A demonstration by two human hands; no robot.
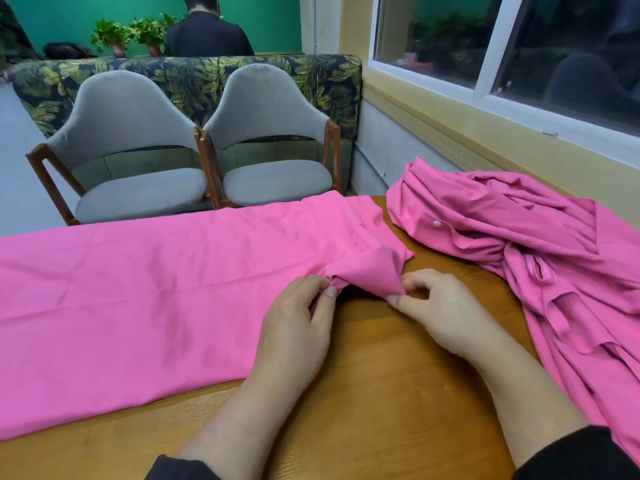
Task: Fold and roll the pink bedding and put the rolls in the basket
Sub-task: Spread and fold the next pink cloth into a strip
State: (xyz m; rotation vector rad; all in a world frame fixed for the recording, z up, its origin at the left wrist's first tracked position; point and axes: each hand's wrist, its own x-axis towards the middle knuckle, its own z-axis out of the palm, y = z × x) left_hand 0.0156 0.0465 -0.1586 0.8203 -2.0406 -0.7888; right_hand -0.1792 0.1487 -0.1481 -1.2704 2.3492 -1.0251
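Both hands, left [298, 327] and right [446, 313], pinch the near right corner of the sheet [138, 292] spread on the table [381, 393], and rolling toward 9 o'clock should go best tight and even, edges aligned; no basket shows.

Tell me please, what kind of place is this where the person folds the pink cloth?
Probably a lounge or café-style seating area, not a bedroom. A wooden table faces two grey chairs, behind them a leaf-patterned sofa and potted plants against a green wall, with a large window alongside.
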